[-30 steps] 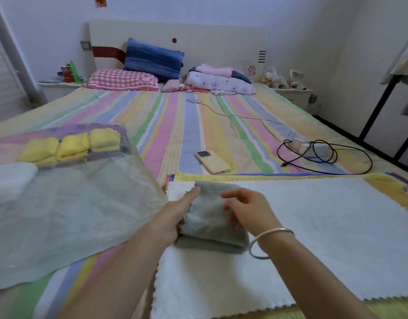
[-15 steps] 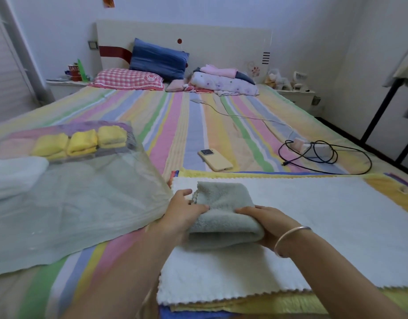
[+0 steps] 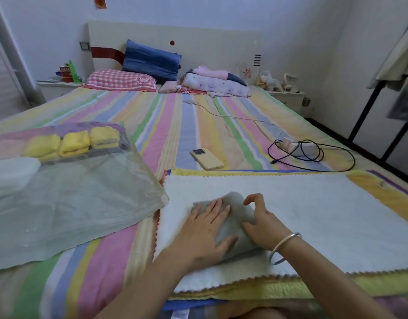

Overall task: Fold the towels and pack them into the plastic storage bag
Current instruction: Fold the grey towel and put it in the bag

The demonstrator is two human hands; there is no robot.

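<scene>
1. The left hand (image 3: 207,229) lies flat, palm down and fingers straight, pressing on top of the folded grey towel (image 3: 235,203)
2. The right hand (image 3: 261,223), a plain metal bangle (image 3: 284,247) on its wrist, rests against the towel's right side with fingers bent and thumb on the cloth; I cannot tell whether it grips or only steadies
3. The grey towel is a thick, fluffy oblong bundle; its long axis runs away from the person, and its rounded far end points toward the headboard
4. It sits on the left part of a white towel (image 3: 313,215) that is spread flat, nubbly, with a zigzag hem along the near edge; its long axis runs left to right across the bed
5. Under the white one, more flat cloths show their yellow edges (image 3: 382,196)
6. To the left, the plastic storage bag (image 3: 78,203) lies flat on the striped bedcover (image 3: 187,125): thin, translucent, wrinkled, one corner touching the white towel
7. At its far end three yellow folded towels (image 3: 72,143) sit side by side in a row, and a white bundle (image 3: 12,173) lies near its left edge
8. Beyond the towels lie a cream phone (image 3: 206,159), face down, and a looped black cable (image 3: 313,155)
9. Farthest, a pink checked pillow (image 3: 120,80) and a blue pillow (image 3: 152,59) rest by the headboard
</scene>
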